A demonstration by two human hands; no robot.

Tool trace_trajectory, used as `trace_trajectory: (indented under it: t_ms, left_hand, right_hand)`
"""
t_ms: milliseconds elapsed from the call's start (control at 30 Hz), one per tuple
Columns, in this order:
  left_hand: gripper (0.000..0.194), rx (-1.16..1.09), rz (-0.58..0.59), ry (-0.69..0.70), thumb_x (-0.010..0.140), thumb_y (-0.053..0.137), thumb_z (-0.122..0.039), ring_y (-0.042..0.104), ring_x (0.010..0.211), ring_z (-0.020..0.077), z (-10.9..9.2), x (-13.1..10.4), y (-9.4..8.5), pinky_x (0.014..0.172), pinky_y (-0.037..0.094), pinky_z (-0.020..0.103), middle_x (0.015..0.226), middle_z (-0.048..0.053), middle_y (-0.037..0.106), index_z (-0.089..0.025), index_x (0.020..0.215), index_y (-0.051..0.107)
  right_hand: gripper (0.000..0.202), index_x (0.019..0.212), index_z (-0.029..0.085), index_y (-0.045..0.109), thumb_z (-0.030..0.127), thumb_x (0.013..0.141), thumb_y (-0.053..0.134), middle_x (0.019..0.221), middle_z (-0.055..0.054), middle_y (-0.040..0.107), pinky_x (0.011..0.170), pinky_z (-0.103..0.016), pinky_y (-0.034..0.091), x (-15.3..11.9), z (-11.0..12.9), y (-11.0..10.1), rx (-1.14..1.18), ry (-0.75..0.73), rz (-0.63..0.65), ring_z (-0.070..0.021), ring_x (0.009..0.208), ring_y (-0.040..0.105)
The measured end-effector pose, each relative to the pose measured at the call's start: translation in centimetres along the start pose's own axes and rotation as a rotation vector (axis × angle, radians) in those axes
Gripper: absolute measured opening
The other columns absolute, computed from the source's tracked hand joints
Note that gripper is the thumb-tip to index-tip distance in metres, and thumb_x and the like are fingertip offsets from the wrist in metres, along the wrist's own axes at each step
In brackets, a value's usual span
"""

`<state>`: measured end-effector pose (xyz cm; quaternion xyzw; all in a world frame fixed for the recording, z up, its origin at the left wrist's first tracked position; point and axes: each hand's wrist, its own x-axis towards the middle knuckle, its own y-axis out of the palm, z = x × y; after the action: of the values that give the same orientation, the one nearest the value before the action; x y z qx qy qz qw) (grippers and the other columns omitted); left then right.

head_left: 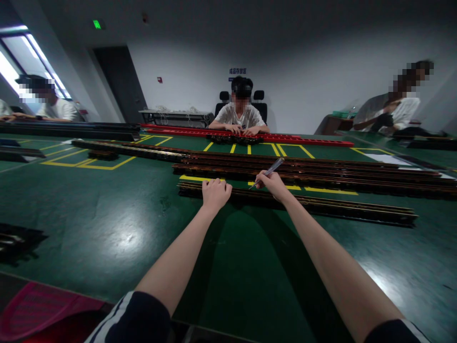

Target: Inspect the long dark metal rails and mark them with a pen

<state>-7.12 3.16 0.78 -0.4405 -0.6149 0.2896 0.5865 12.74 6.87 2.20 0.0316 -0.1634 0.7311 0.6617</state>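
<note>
A long dark strip (357, 208) with thin brassy lines along it lies crosswise on the green table in front of me. My left hand (216, 194) rests on its left part, fingers curled over the far edge. My right hand (271, 185) is closed around a slim pen-shaped tool (275, 165) with a clear greyish handle. The tool's thin tip points down and left at the strip, between my two hands; whether it touches cannot be made out. Just beyond lies a bundle of similar long strips (321, 171), brownish and glossy.
Yellow tape lines (332, 191) mark the green table (107, 214). Across it, a person (239, 114) works behind red rails (314, 139). Other people sit at left and right. Dark parts (17, 240) lie at the left edge, above a pink basket (43, 305).
</note>
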Motion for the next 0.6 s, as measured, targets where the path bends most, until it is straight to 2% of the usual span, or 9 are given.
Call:
trace_trajectory:
  t_ms: [267,600]
  left_hand:
    - [0.045,-0.009,-0.003,0.0,0.09,0.03,-0.031,0.063,0.088,0.0254,-0.05,-0.04,-0.09,0.083,0.039,0.041,0.094,0.013,0.071,-0.016,0.084,0.072]
    - [0.045,0.023,-0.034,0.004,0.09,0.031,-0.03,0.063,0.088,0.0257,-0.02,-0.05,0.21,0.082,0.039,0.041,0.093,0.013,0.072,-0.014,0.084,0.073]
  right_hand:
    - [0.015,0.056,0.019,0.056,0.028,0.068,0.059,0.05,0.001,0.058,0.061,-0.028,0.051,-0.13,0.08,0.06,0.017,-0.01,-0.003,-0.0126,0.051,0.057]
    - [0.02,0.06,0.018,0.059,0.035,0.071,0.063,0.051,0.0,0.062,0.062,-0.027,0.05,-0.16,0.26,0.26,-0.009,-0.01,0.004,-0.013,0.052,0.059]
